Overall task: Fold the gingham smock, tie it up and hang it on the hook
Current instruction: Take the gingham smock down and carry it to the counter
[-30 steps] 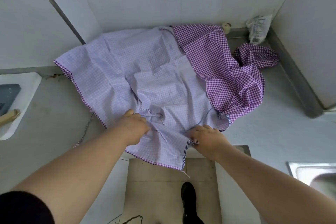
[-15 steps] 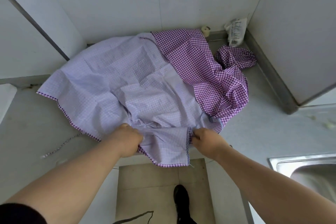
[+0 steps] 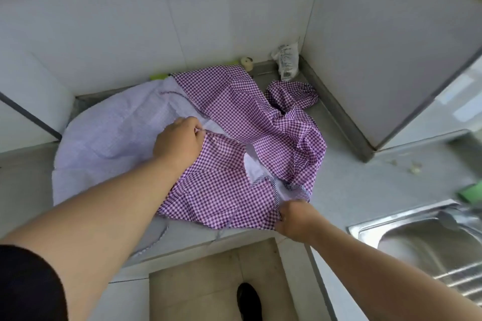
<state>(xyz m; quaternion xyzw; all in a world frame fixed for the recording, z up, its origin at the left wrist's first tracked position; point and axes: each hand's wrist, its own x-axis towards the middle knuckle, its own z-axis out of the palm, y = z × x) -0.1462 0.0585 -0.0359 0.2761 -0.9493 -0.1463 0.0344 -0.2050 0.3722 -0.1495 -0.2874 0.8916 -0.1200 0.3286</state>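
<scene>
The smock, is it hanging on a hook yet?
No, the smock lies spread on the counter, gripped by the left hand and right hand.

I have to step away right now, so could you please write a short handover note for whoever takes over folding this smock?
Left hand: pinches the far corner of the flap just folded over, out over the middle of the gingham smock.
Right hand: pinches the near edge of the same flap, at the counter's front edge.
Smock: spread on the counter, pale inner side up at left, dark checks at right; one sleeve bunched in the far corner.
Done: first fold started.
Left: finish folding, tie it, hang it. No hook is in view.
</scene>
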